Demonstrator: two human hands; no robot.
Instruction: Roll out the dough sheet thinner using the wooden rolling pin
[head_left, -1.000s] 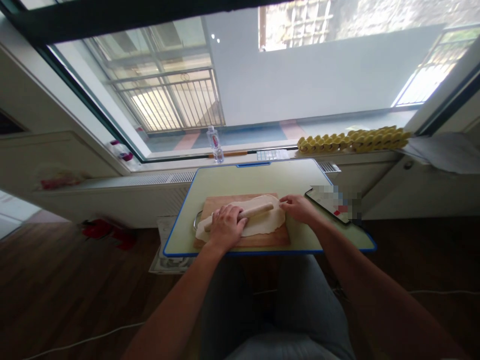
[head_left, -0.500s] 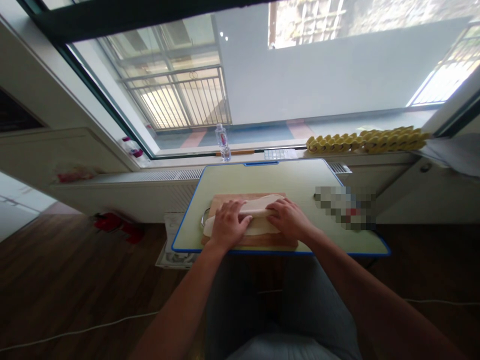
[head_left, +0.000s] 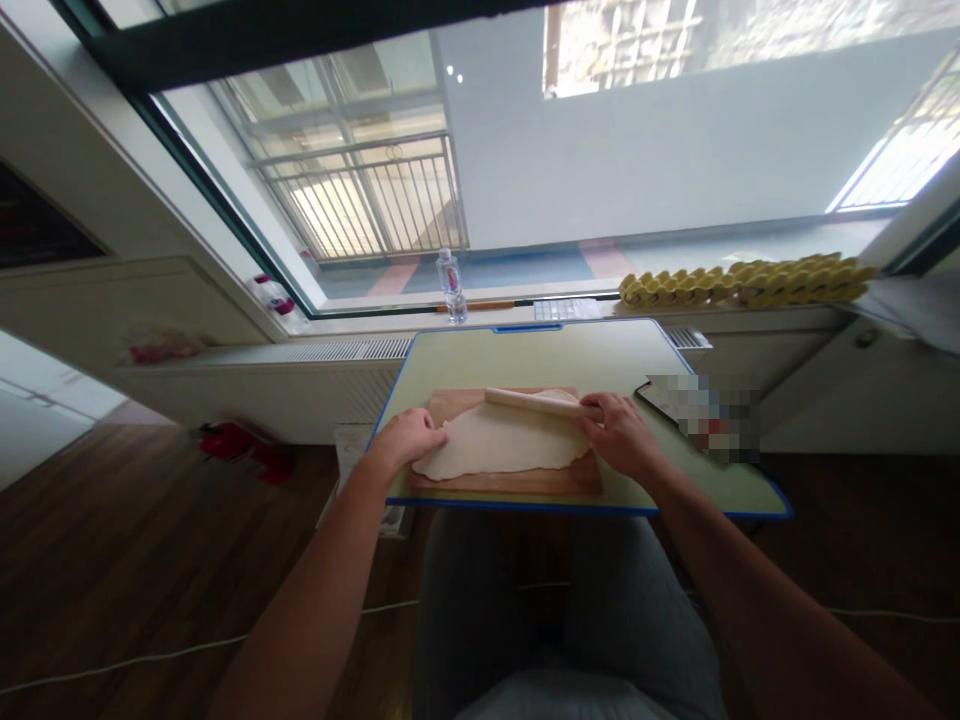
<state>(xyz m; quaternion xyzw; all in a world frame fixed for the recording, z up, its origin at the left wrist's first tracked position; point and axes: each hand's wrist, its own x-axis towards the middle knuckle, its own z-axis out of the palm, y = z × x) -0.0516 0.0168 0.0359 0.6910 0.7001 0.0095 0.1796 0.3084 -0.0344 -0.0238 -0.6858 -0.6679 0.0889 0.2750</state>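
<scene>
A wide, flat sheet of dough (head_left: 510,446) covers most of a wooden cutting board (head_left: 525,484). Across its far edge lies a pale rolling pin (head_left: 529,402), whose right end is in the grip of my right hand (head_left: 621,432). At the dough's left edge is my left hand (head_left: 409,438), its fingers curled and thumb pressed together on the rim of the sheet. The fingertips there are partly hidden. The left end of the pin is free.
The board rests on a small folding table (head_left: 480,350) with a blue rim. A blurred-out item (head_left: 697,415) lies at its right. On the windowsill are a plastic bottle (head_left: 451,288) and yellow egg trays (head_left: 742,282). A red fire extinguisher (head_left: 244,450) is on the floor.
My left hand has left the rolling pin and moved left to the dough's edge. My right hand has shifted right to the pin's end. The dough now lies spread out flat.
</scene>
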